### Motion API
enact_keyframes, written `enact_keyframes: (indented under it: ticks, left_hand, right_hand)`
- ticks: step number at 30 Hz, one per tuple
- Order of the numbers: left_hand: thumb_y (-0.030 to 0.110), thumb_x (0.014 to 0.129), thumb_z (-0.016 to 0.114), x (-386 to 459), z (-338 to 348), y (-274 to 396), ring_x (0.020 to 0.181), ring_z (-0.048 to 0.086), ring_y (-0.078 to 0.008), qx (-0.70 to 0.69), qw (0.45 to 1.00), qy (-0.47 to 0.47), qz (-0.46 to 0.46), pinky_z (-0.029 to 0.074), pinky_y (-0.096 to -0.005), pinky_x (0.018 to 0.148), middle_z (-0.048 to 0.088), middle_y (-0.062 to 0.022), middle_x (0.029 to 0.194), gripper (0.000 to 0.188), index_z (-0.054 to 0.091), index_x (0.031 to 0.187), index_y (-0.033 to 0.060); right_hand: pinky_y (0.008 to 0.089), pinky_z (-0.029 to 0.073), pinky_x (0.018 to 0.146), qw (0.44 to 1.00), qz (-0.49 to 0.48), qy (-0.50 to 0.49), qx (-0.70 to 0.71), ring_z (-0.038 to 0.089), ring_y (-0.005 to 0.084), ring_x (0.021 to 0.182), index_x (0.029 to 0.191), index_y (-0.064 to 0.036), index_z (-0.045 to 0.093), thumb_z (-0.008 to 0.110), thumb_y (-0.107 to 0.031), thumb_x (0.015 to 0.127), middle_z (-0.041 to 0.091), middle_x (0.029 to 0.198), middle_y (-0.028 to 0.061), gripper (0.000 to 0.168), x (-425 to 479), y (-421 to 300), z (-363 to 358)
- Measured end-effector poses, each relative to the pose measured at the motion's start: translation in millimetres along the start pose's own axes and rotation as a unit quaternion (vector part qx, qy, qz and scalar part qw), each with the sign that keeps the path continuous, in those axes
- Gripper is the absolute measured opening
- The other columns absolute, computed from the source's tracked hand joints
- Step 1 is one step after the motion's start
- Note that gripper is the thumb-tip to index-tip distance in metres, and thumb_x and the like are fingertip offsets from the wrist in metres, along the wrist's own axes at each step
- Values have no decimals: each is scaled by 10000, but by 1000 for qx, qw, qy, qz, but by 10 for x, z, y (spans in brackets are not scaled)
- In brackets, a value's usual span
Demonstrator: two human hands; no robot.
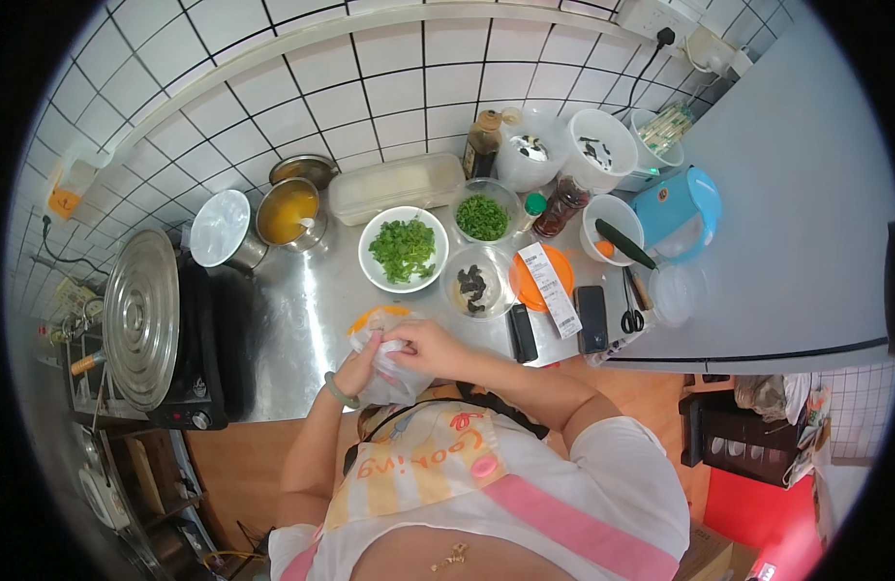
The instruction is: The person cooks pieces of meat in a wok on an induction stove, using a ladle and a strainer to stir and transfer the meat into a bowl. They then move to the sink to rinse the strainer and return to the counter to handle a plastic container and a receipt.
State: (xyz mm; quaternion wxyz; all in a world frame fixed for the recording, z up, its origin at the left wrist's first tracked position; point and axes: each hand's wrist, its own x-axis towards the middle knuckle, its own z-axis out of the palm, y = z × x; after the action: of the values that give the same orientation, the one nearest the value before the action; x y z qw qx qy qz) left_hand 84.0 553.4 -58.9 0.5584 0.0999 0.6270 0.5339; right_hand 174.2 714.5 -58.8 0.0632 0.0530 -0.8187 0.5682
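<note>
A thin white plastic bag (393,385) hangs between my two hands at the counter's front edge. My left hand (356,370), with a pale green bangle at the wrist, grips the gathered top of the bag. Fingers of my right hand (429,347) pinch the same gathered plastic. What the bag contains is hard to tell. An orange rim (378,314) shows just behind it. Beyond my hands stand a white bowl (369,273) of chopped leafy greens and a clear bowl (496,296) with dark soaked pieces. Finely chopped greens (481,217) fill another clear bowl.
On the left, a lidded pan (139,319) sits on a black electric cooker (193,392). A metal pot (313,232) holds yellow liquid. To the right lie a printed slip (549,290), a phone (591,319), scissors (631,316) and a cucumber (625,243). A grey appliance surface (796,218) borders the counter.
</note>
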Motion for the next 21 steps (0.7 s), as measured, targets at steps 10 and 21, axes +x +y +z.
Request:
enact_keyframes:
  ticks: [10, 21]
  left_hand:
    - [219, 903, 408, 11, -215, -168, 827, 541, -120, 28, 994, -10, 108, 427, -241, 752, 560, -62, 938, 302, 474, 1123, 22]
    - [-36, 654, 538, -222, 24, 40, 631, 558, -210, 517, 783, 126, 322, 470, -288, 619, 549, -71, 679, 356, 525, 1003, 36]
  right_hand:
    - [280, 434, 580, 987, -12, 154, -37, 546, 175, 614, 810, -5, 581, 564, -78, 783, 573, 689, 92, 80, -98, -8, 161]
    - [337, 430, 657, 979, 64, -16, 194, 550, 249, 737, 811, -26, 560, 448, -259, 854, 568, 721, 120, 262, 307, 383, 153]
